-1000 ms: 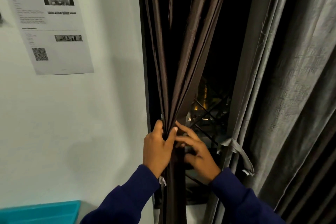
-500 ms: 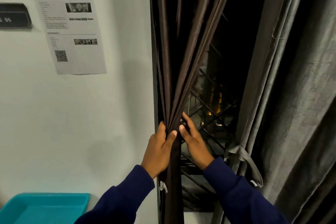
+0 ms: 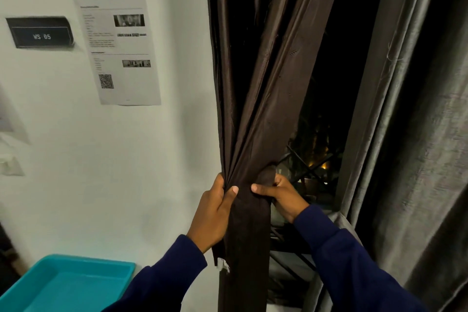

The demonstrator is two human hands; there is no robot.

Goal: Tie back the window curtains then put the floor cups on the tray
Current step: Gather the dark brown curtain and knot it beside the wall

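A dark brown curtain [image 3: 266, 99] hangs bunched at the window's left side. My left hand [image 3: 215, 213] grips the gathered folds from the left, thumb across the front. From the right, my right hand [image 3: 281, 194] holds the same bundle, thumb in front and fingers behind the cloth. A grey curtain [image 3: 410, 134] hangs at the right; no tie-back shows on it. A teal tray [image 3: 76, 284] sits at the lower left. No cups are in view.
A white wall [image 3: 126, 172] on the left carries a printed sheet [image 3: 119, 50] and a dark sign reading WS 05 [image 3: 41, 33]. Behind the curtains a dark window shows a metal grille [image 3: 306, 172] and distant lights.
My right hand went from fingers spread beside the curtain to wrapped around the bundle. The folds are gathered tighter. The view shifted left, bringing the sign and more of the tray into sight.
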